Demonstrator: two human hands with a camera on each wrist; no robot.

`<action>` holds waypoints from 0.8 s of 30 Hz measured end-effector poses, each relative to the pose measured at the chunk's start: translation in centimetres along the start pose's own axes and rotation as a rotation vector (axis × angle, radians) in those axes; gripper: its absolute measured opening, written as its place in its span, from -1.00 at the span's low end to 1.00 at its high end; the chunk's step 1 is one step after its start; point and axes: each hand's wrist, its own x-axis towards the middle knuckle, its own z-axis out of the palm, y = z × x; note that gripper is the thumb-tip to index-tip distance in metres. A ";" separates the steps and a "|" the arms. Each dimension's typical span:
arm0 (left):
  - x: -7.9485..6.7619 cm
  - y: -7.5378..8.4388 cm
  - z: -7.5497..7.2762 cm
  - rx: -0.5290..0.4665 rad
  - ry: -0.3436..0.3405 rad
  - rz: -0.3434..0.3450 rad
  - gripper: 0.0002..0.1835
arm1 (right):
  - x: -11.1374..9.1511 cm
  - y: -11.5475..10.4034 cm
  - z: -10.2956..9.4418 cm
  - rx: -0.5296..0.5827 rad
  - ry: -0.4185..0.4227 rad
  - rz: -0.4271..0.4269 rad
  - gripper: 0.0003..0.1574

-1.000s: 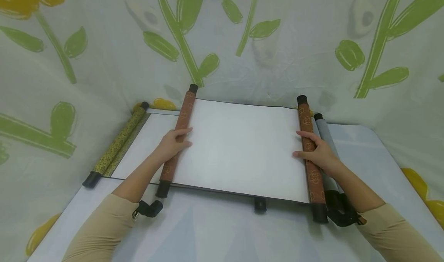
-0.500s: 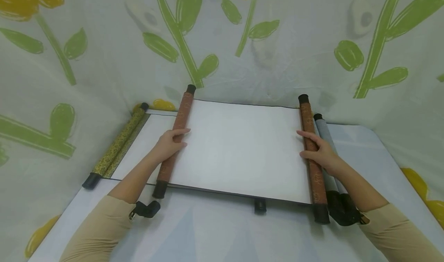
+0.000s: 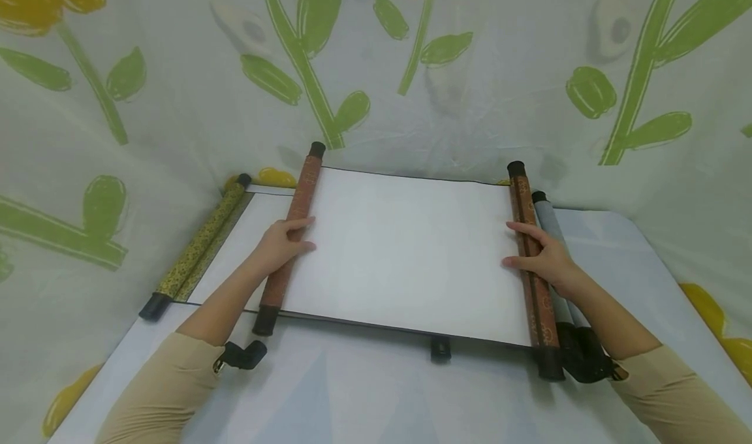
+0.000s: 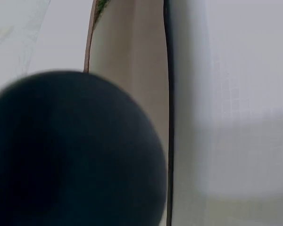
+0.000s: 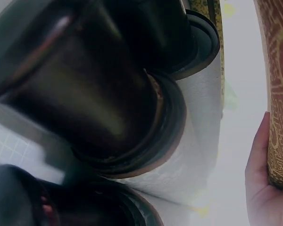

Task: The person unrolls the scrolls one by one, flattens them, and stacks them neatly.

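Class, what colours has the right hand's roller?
Reddish-brown roller with gold patterning, clearest in the right wrist view.

Screened-off corner (room type unclear): flower-printed sheeting (image 3: 482, 111) around pale table (image 3: 364, 392).

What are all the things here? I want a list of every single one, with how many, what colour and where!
Reddish-brown patterned scroll rollers: two, reddish-brown, at the upper white sheet's left and right edges
Upper white sheet: one, white, middle
Yellow-and-black patterned roller: one, far left
Lower white sheet: one, white, left, partly covered
Smooth pale-grey roller: at least one, grey, right; number unclear
Round black end caps: several, black, on roller ends; one under the upper sheet's near edge
Flat table: one, white and pale blue, underneath
Flowery cloth: pale with green and yellow, behind
Black wrist devices: two, black, at the cuffs
Long sleeves: two, beige, bottom corners
Left hand: one, on the left reddish-brown roller
Right hand: one, on the right reddish-brown roller
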 end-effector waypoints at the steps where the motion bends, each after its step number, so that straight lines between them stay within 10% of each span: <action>1: 0.0 0.0 0.0 -0.006 -0.003 -0.003 -0.35 | 0.0 0.0 0.0 -0.001 0.001 -0.001 0.05; 24: -0.2 -1.0 -0.8 0.030 0.016 0.057 -0.54 | -0.3 0.6 -0.5 -0.040 -0.011 -0.087 -0.24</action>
